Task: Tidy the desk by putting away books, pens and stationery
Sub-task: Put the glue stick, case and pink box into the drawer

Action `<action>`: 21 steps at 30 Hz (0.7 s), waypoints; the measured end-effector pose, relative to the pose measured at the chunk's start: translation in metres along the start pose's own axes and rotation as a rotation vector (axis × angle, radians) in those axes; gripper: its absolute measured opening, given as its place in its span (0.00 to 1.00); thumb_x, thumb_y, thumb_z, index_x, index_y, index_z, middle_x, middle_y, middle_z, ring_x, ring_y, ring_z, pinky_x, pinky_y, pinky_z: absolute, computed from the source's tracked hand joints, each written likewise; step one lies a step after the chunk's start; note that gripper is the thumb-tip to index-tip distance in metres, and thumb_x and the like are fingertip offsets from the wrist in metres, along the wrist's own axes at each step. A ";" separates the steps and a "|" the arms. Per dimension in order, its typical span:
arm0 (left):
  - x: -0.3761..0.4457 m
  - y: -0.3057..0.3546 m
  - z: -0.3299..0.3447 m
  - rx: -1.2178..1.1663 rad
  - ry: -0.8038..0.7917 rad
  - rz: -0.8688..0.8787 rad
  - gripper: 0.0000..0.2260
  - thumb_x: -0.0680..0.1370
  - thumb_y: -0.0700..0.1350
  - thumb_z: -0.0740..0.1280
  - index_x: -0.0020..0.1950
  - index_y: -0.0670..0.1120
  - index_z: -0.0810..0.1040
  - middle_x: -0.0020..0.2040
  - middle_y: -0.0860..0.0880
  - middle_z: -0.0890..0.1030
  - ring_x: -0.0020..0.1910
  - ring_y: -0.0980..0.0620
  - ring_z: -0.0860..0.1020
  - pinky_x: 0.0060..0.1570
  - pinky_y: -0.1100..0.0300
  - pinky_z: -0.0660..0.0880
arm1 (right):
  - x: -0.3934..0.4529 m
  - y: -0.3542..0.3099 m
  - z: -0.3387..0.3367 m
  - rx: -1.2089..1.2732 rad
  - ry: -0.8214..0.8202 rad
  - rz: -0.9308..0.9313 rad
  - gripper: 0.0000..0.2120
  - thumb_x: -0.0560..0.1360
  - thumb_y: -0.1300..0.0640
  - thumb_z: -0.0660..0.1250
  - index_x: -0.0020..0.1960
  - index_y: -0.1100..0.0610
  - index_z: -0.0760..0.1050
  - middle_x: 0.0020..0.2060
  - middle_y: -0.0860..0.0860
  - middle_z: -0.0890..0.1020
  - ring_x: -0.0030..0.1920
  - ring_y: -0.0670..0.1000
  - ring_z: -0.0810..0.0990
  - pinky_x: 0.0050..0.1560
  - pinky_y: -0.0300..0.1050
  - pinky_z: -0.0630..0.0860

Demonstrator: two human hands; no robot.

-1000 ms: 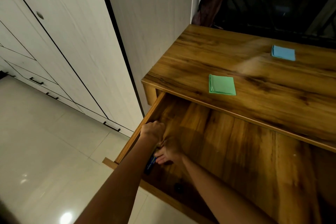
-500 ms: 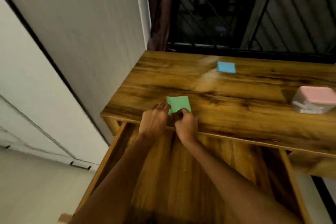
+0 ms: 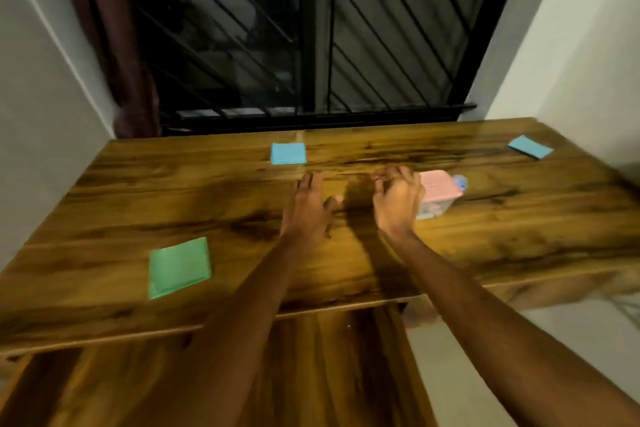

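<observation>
A green pad of sticky notes lies on the wooden desk near its front left. A blue pad sits near the back edge, and a second blue pad is at the far right. A small pink-lidded box stands right of centre. My left hand hovers over the middle of the desk, fingers spread, holding nothing. My right hand is just left of the pink box, fingers curled and apart, not touching it as far as I can see.
An open wooden drawer juts out under the desk's front edge, beneath my forearms. A barred window and a dark curtain stand behind the desk. Walls close in on both sides.
My hands left the drawer, passed the green pad and now reach over the middle of the desk toward the pink box. The view swung up and right.
</observation>
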State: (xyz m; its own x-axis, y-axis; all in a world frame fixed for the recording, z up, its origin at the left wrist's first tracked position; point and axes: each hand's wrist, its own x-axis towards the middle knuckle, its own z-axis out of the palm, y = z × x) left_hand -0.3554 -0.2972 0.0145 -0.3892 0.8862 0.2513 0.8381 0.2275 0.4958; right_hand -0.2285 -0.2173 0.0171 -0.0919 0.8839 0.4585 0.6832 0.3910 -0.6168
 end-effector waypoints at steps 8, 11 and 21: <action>0.072 0.114 0.101 -0.435 -0.262 -0.477 0.23 0.82 0.53 0.53 0.68 0.38 0.71 0.68 0.36 0.71 0.67 0.39 0.70 0.63 0.53 0.65 | 0.090 0.119 -0.020 0.196 -0.196 0.500 0.21 0.77 0.47 0.63 0.60 0.63 0.71 0.61 0.64 0.75 0.63 0.62 0.74 0.62 0.56 0.70; 0.083 0.130 0.123 -0.596 -0.247 -0.639 0.23 0.82 0.54 0.55 0.64 0.36 0.74 0.64 0.38 0.76 0.62 0.39 0.75 0.59 0.51 0.71 | 0.102 0.136 -0.022 0.327 -0.296 0.559 0.17 0.78 0.52 0.62 0.52 0.68 0.77 0.53 0.66 0.81 0.56 0.63 0.79 0.56 0.54 0.73; 0.108 0.172 0.136 -1.083 -0.117 -0.789 0.10 0.75 0.41 0.70 0.53 0.49 0.73 0.53 0.43 0.80 0.48 0.44 0.79 0.42 0.49 0.81 | 0.133 0.155 -0.020 0.866 -0.395 0.703 0.16 0.79 0.47 0.61 0.52 0.61 0.77 0.42 0.56 0.82 0.44 0.55 0.81 0.44 0.47 0.79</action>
State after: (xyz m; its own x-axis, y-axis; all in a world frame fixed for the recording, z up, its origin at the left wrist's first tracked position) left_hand -0.2013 -0.1073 0.0145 -0.5439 0.7087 -0.4493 -0.3359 0.3068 0.8905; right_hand -0.1205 -0.0441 -0.0042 -0.2131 0.9330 -0.2899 -0.0320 -0.3032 -0.9524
